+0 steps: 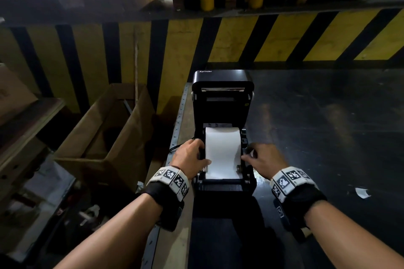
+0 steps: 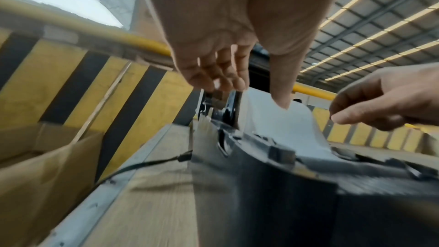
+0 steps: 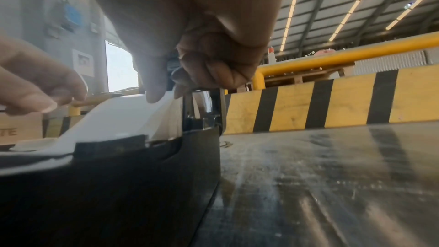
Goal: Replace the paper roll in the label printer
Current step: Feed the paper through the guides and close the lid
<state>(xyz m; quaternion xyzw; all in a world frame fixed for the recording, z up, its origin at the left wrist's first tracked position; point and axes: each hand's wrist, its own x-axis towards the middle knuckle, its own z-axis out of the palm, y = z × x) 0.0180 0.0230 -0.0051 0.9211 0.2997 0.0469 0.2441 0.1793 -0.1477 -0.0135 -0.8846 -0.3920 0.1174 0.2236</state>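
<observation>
Paper roll (image 1: 222, 144) sat in the open label printer (image 1: 223, 102), its axis running left to right and its loose end pointing toward the person. Left hand (image 1: 190, 157) and right hand (image 1: 263, 159) flanked it equally close, thumbs on the paper; curled fingers apparently held the side guides, though blur hid this.

raised lid (image 1: 222, 85) behind, cardboard box (image 1: 105, 131) left

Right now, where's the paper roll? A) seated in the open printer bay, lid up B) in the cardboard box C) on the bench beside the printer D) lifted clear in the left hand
A: the white paper roll sits inside the label printer with its lid raised, both hands at its sides.
</observation>
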